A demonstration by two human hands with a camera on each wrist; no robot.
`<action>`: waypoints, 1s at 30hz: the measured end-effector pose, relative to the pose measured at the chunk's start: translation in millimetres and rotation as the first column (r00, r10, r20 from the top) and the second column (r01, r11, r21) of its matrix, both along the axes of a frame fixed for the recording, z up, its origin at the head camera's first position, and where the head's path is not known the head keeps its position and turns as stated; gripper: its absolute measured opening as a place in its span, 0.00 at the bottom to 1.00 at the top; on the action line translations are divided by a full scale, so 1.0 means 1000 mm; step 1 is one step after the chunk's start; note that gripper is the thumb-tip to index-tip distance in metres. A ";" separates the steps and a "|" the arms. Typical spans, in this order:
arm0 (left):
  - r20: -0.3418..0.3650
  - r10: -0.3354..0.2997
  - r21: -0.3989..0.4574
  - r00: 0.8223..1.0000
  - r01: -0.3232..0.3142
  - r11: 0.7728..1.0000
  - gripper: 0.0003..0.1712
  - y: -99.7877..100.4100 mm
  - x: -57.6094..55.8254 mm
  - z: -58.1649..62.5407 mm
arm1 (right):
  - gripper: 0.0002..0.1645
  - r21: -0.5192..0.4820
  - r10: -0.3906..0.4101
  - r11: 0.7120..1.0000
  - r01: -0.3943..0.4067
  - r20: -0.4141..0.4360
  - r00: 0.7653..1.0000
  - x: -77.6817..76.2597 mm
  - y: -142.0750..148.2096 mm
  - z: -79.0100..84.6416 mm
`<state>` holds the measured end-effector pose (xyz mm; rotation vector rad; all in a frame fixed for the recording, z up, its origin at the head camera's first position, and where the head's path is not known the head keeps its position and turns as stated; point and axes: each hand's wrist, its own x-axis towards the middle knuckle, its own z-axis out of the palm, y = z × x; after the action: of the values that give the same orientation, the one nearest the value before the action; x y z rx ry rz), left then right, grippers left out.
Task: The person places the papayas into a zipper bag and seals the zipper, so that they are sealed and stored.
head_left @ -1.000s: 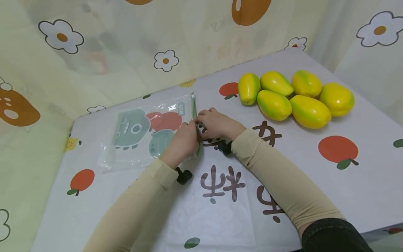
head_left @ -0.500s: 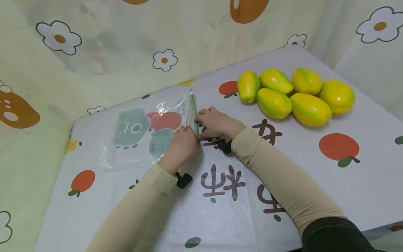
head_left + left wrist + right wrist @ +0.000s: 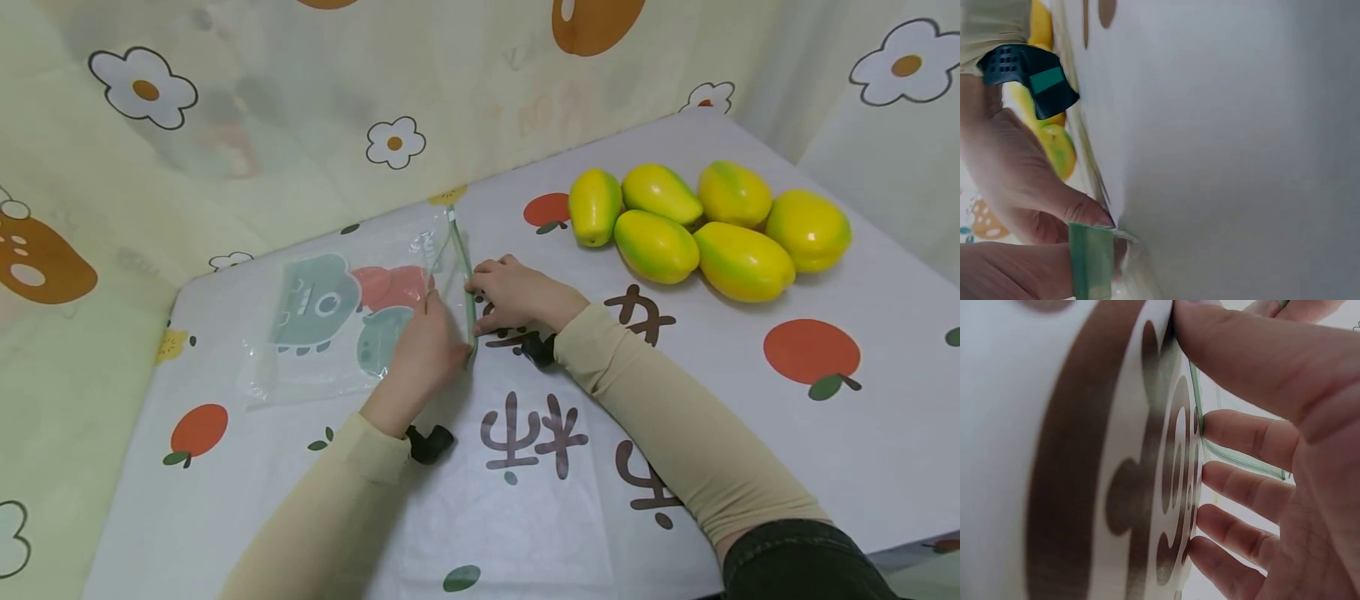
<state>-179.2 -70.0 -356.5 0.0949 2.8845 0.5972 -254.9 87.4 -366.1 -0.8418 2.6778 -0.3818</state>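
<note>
A clear plastic zip bag printed with a grey-green dinosaur lies flat, its green-edged mouth to the right. In the head view, my left hand pinches one layer at the mouth, and the two green edges spread apart toward the far end. The left wrist view has the green strip across my left thumb, clear film beyond it. My right hand presses the other edge down onto the cloth. Its fingers are extended in the right wrist view, the index tip right at the green edge.
Several yellow-green mangoes sit grouped at the table's back right. A white cloth with fruit and character prints covers the table. A patterned curtain hangs along the back and left. Black wrist cameras sit under both wrists.
My left hand has shifted left and turned upward, drawing its layer of the bag away from the right edge, so the mouth has parted. My right hand stays in place.
</note>
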 end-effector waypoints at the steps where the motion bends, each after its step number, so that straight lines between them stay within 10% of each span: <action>1: -0.009 -0.007 0.004 1.000 0.007 1.000 0.53 -0.001 0.001 0.000 | 0.42 0.001 0.001 1.000 -0.001 0.000 1.000 0.000 0.000 0.000; 30: -0.122 -0.099 0.023 0.988 0.103 0.994 0.27 -0.020 0.003 -0.013 | 0.43 0.031 0.001 1.000 -0.002 0.028 1.000 0.000 -0.001 0.001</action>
<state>-176.3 -89.7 -369.9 0.2895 2.9653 0.6358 -255.3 86.7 -365.0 -0.8235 2.6501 -0.3484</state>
